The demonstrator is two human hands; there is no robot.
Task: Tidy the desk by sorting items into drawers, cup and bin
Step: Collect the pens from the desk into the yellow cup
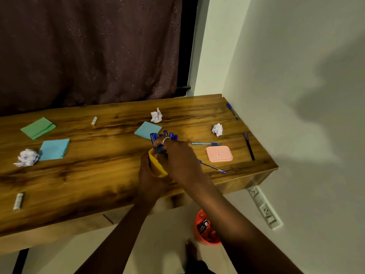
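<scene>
- Left end of the desk [98, 175]: I see a white tube [18, 201] near the front edge, with a paper ball [27, 157], a green pad [38, 128] and a blue pad [54, 149] further back.
- Centre: the left hand [148, 178] has its fingers curled round a yellow cup [156, 165]. The cup is just above the desk near the front edge and tilted, mouth up and to the far left.
- The right hand [177, 157] bunches its fingers round a bundle of blue pens [164, 137] at the cup's mouth. Their long axis runs near to far, and the caps fan out toward the back.
- Right: a loose pen [212, 168], a pink case [219, 153] and a black pen [249, 146] lie flat.
- An orange bin [205, 230] is on the floor.
</scene>
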